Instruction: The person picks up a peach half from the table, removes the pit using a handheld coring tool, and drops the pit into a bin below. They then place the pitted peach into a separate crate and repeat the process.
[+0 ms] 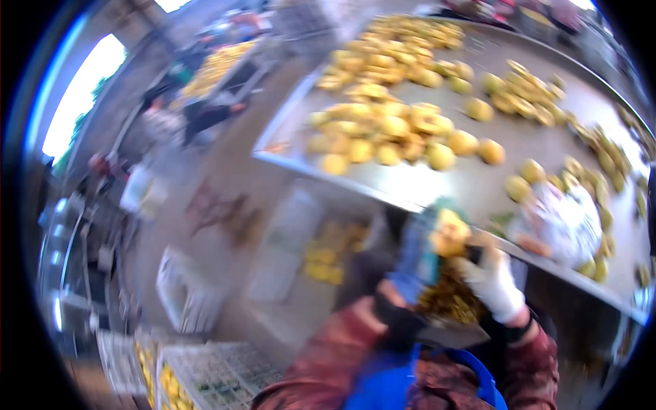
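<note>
My left hand [418, 253], in a blue-green glove, is closed around a round yellow fruit [451, 234] just off the table's near edge. Close to that fruit, on its right, is my right hand [493, 277] in a white glove. Its fingers are bent around a small dark object [474, 253], too blurred to name. Beneath both hands, a heap of brownish-yellow scraps [451, 294] lies in front of my lap. On the metal table [403, 181] are piles of similar fruit [389, 130], some whole and some apparently cut.
A crumpled translucent plastic bag [560, 219] lies near the table edge on the right. To the lower left stand plastic crates [212, 376], some holding yellow fruit, and a white crate [184, 290]. Another person [167, 123] is by a fruit-covered table at upper left.
</note>
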The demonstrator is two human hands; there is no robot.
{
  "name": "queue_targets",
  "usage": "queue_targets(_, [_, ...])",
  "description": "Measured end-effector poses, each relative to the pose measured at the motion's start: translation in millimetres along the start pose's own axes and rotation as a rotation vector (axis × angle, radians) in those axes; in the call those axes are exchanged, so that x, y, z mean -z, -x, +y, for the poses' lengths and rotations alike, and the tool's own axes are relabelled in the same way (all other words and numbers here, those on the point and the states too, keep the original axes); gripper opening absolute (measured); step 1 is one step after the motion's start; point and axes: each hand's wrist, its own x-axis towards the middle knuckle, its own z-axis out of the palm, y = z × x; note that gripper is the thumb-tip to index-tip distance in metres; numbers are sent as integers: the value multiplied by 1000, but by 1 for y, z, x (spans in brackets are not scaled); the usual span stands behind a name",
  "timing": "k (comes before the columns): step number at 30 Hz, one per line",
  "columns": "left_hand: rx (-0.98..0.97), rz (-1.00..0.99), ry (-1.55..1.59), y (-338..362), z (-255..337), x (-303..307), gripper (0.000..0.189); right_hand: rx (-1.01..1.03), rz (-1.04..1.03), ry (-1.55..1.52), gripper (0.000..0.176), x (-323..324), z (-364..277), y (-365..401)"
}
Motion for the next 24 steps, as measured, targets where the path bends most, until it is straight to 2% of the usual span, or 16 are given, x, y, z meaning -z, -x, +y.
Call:
queue_targets(1, [-15, 25, -21, -7, -3, 7, 34, 27, 19, 82, 30, -2, 0, 4])
queue_targets(2, [90, 56, 189, -9, 7, 2, 37, 64, 27, 160, 34, -2, 0, 5])
queue_targets(4, [232, 162, 588, -14, 7, -3, 48, -67, -54, 105, 40, 3, -6, 4])
queue_targets(8, [286, 128, 602, -15, 16, -5, 58, -52, -59, 141, 43, 0, 2, 2])
queue_targets(11, [78, 92, 208, -13, 4, -3, 58, -52, -101, 151, 41, -3, 10, 1])
queue_targets(13, [24, 111, 117, -12, 2, -9, 50, -27, -81, 186, 40, -4, 10, 3])
queue_targets(15, [22, 86, 164, -12, 4, -12, 46, -9, -67, 199, 39, -6, 12, 4])
queue_targets(17, [71, 22, 352, -12, 11, -14, 44, 4, -59, 193, 38, -7, 14, 4])
queue_targets(20, [-129, -19, 43, -10, 6, -11, 40, -214, -154, 8, 37, -5, 2, 3])
queue_targets(23, [-238, 29, -247, -5, 9, -13, 40, 90, -18, 124, 35, -17, 21, 9])
queue_targets(24, [-245, 43, -318, -3, 9, -13, 43, 99, -8, 107, 35, -19, 23, 12])
